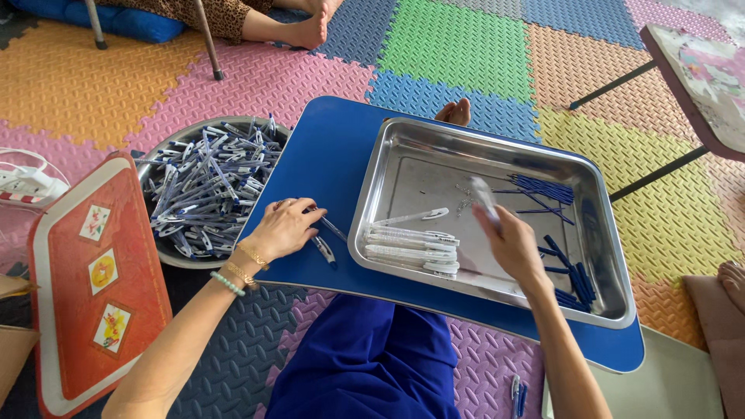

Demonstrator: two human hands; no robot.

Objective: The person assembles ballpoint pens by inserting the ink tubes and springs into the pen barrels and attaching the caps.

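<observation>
On the blue lap worktop (pixel 326 155), the left hand (pixel 283 229) rests with fingers curled around assembled blue-and-white pens (pixel 324 250), just beside the round metal basin of finished pens (pixel 206 186). Over the rectangular steel tray (pixel 597 233) the right hand (pixel 512 244) lifts a clear pen barrel (pixel 485 198) — fingers pinched narrowly on it, blurred. Good practice, by judgement: keep the barrel above the tray — near the blue refills (pixel 543 188) and white barrels (pixel 411 247).

rectangular tray (pixel 597 233): polished metal, glossy, faintly scuffed floor. round basin (pixel 167 147): duller metal. lap table (pixel 326 147): smooth blue plastic, slight sheen. clear pen barrels (pixel 411 247): shiny plastic. floor mats (pixel 450 39): matt foam, embossed rough texture. bracelets (pixel 240 271): bead and gold-coloured metal.
</observation>
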